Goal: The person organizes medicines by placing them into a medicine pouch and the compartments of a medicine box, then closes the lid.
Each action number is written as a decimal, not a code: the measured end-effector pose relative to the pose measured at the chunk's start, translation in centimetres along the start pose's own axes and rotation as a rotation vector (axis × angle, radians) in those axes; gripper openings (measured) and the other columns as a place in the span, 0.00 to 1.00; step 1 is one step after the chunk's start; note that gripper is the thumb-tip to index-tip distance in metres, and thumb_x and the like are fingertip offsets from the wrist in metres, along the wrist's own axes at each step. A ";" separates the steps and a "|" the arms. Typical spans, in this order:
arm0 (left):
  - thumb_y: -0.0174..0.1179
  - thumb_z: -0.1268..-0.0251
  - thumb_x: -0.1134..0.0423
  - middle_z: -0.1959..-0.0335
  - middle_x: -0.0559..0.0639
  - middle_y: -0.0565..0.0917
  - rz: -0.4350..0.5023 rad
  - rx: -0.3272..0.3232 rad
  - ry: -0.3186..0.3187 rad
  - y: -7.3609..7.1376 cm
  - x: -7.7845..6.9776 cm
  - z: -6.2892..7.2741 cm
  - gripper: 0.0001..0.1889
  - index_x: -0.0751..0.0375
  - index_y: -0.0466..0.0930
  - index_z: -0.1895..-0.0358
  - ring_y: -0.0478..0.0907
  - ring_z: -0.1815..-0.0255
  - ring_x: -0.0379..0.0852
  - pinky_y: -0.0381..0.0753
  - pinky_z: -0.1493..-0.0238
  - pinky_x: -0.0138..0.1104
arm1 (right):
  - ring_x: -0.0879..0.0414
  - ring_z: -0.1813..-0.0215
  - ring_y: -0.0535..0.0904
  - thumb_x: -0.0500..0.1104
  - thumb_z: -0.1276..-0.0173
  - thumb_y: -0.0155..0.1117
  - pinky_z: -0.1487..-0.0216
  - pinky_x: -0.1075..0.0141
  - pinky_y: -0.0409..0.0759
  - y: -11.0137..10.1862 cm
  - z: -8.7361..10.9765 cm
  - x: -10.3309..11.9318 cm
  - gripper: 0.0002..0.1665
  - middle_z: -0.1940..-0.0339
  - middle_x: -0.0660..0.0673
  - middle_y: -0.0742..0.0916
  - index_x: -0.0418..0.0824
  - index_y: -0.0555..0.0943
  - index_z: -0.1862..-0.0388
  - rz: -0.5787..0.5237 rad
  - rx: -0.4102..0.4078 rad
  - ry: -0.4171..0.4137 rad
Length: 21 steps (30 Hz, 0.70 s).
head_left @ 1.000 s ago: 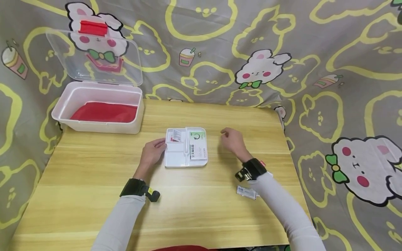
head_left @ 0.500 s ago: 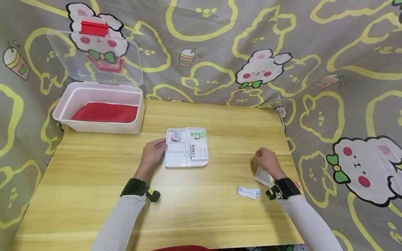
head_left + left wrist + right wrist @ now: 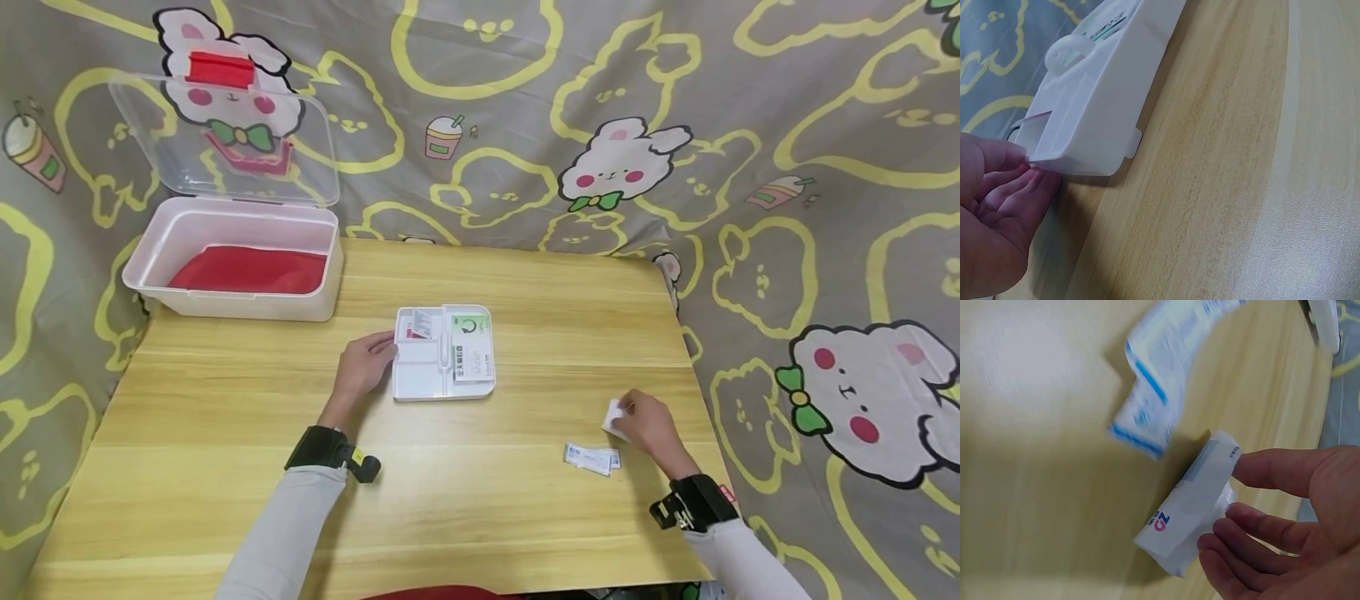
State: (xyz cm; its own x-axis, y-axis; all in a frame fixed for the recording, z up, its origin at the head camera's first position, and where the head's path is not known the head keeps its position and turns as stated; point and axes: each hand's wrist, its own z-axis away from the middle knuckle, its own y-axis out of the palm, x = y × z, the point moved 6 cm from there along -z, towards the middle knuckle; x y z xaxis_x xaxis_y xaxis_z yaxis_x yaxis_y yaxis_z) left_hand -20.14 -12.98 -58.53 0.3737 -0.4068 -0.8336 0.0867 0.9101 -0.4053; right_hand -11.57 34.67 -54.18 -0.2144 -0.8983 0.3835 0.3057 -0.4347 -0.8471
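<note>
White plastic at the left hand (image 3: 365,365): gripping the edge of a divided tray (image 3: 417,383) just to its right, green-and-white carton (image 3: 471,364) inside. Pinching a white printed packet (image 3: 1186,503) with the right hand (image 3: 651,425), near blue-and-white sachets (image 3: 588,459) lying between both hands.

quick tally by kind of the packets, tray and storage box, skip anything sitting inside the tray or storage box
Loose blue-and-white packets: 2 that I can make out, overlapping
White packet in the right hand: 1
White tray: 1
Storage box: 1
Total: 5
</note>
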 end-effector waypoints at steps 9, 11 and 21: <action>0.57 0.26 0.55 0.37 0.57 0.82 -0.002 0.004 -0.015 0.0 0.1 0.0 0.23 0.56 0.76 0.32 0.75 0.30 0.56 0.66 0.26 0.48 | 0.46 0.60 0.80 0.39 0.35 0.66 0.59 0.52 0.78 1.0 2.3 3.3 0.13 0.60 0.37 0.85 0.32 0.81 0.55 -0.018 -0.018 -0.071; 0.57 0.26 0.55 0.38 0.57 0.82 -0.004 0.002 -0.013 -0.1 0.1 0.0 0.23 0.56 0.76 0.32 0.75 0.30 0.56 0.66 0.26 0.48 | 0.49 0.61 0.79 0.38 0.38 0.69 0.60 0.55 0.78 1.5 2.8 4.0 0.12 0.63 0.40 0.84 0.34 0.81 0.58 -0.008 0.033 -0.091; 0.56 0.25 0.56 0.37 0.58 0.82 -0.021 0.009 -0.017 -0.1 0.0 0.0 0.23 0.57 0.76 0.31 0.75 0.30 0.56 0.67 0.27 0.49 | 0.50 0.63 0.75 0.29 0.58 0.78 0.61 0.57 0.76 3.9 3.4 4.3 0.25 0.66 0.43 0.81 0.36 0.78 0.60 0.127 0.112 -0.150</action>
State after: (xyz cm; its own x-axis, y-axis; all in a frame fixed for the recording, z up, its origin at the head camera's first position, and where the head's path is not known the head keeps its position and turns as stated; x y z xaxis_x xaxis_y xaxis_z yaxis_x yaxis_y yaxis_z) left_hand -20.14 -13.04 -58.44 0.3872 -0.4247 -0.8183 0.1028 0.9019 -0.4195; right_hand -8.16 28.89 -54.60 -0.0299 -0.9423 0.3336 0.4246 -0.3141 -0.8492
